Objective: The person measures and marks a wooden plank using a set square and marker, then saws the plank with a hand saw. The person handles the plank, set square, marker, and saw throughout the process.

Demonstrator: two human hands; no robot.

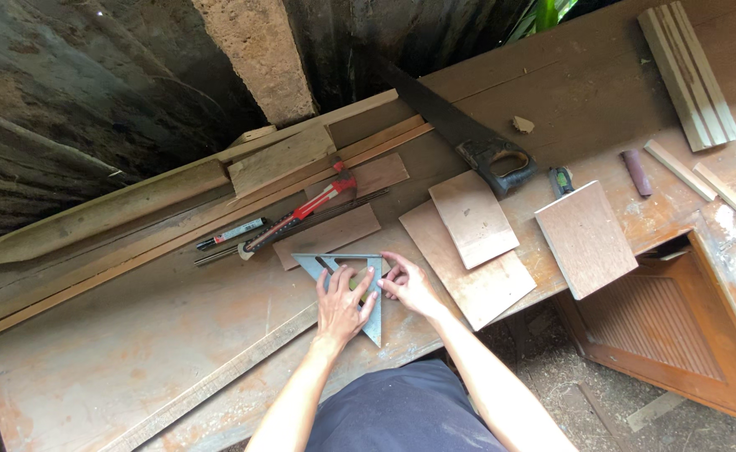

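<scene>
Bare bench (117, 368) left of hands; plywood panels (472, 251) crowd the right

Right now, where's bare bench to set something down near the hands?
Widest free patch: bare workbench top left of the left hand and metal speed square, bordered by the long wood strip. A smaller gap lies between the square plywood panel and grooved moulding. Crowded: behind the square with pens, hacksaw, handsaw; right hand abuts stacked plywood pieces.

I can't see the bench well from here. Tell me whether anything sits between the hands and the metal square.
Nothing visible does. The left hand lies flat on the triangular metal square, and the right hand touches its right edge. The nearest plywood pieces lie off to the right.
</scene>
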